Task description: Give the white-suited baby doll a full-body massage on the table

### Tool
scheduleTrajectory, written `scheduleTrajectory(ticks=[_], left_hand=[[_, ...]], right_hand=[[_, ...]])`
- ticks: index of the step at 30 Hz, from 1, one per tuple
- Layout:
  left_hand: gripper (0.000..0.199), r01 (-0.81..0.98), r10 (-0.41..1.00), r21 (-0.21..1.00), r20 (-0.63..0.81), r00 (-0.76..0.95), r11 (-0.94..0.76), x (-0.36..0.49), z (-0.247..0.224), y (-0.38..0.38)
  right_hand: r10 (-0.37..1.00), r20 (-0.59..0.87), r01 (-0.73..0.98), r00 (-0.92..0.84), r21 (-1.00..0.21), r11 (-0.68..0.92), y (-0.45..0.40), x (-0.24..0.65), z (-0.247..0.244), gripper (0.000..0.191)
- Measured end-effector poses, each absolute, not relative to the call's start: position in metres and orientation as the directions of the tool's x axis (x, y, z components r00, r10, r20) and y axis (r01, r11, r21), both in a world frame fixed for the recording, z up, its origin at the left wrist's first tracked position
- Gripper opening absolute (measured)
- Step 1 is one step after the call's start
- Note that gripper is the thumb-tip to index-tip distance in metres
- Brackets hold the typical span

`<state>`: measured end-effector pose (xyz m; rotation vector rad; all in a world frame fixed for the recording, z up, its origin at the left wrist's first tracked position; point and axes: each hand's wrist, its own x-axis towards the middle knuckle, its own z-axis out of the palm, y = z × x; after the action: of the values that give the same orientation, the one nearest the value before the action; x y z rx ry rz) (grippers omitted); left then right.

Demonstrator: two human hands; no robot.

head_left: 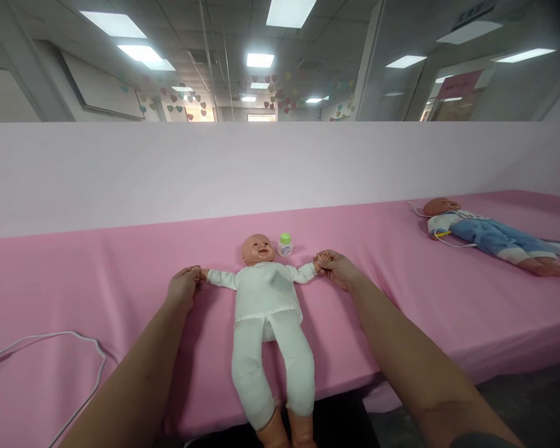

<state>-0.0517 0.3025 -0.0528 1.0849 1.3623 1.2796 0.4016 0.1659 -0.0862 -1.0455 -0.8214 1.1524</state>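
Our bare left hand (pixel 183 286) and bare right hand (pixel 340 269) wide apart, fingers (pixel 330 264) pinched, bare forearms (pixel 410 342) stretched forward

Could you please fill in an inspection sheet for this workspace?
Surface: pink cloth, creased in places.
Job's things: white-clothed doll face up, arms spread, feet at the near edge.
Clutter: green-lidded bottle upright beside its head; blue-clothed doll lying at picture right.
Grips: left-hand grip and right-hand grip each hold one of the white-clothed doll's hands.
Cables: white cable curving at picture left; white cord by the blue-clothed doll.
Surroundings: white wall behind; lit ceiling panels above.
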Motion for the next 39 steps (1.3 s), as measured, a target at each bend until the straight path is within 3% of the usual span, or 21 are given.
scheduleTrajectory(ticks=[4, 11, 17, 29, 35, 39], left_hand=[[0.028, -0.005, 0.987, 0.998, -0.061, -0.15, 0.061, -0.054, -0.053, 0.3], [0.024, 0.01, 0.986, 0.999, -0.051, -0.156, 0.053, -0.057, -0.058, 0.303], [0.022, -0.037, 0.979, 0.996, -0.091, -0.181, 0.085, -0.054, -0.057, 0.306], [0.038, -0.097, 0.98, 0.988, -0.132, -0.15, 0.118, -0.05, -0.054, 0.306], [0.03, -0.088, 0.988, 0.992, -0.102, -0.119, 0.092, -0.052, -0.054, 0.303], [0.03, -0.068, 0.99, 0.995, -0.075, -0.116, 0.067, -0.055, -0.056, 0.301]], right_hand=[[0.968, 0.021, -0.242, 0.25, -0.967, 0.083, 0.166, 0.399, -0.084, 0.034], [0.901, -0.012, -0.149, 0.435, -0.987, 0.059, 0.176, 0.401, -0.095, 0.037], [0.865, -0.039, -0.155, 0.5, -0.987, 0.045, 0.184, 0.408, -0.107, 0.043], [0.958, -0.005, -0.257, 0.286, -0.964, 0.072, 0.17, 0.406, -0.094, 0.047], [0.975, 0.021, -0.197, 0.219, -0.978, 0.066, 0.167, 0.402, -0.09, 0.045], [0.955, 0.03, -0.11, 0.296, -0.992, 0.065, 0.17, 0.397, -0.09, 0.041]])
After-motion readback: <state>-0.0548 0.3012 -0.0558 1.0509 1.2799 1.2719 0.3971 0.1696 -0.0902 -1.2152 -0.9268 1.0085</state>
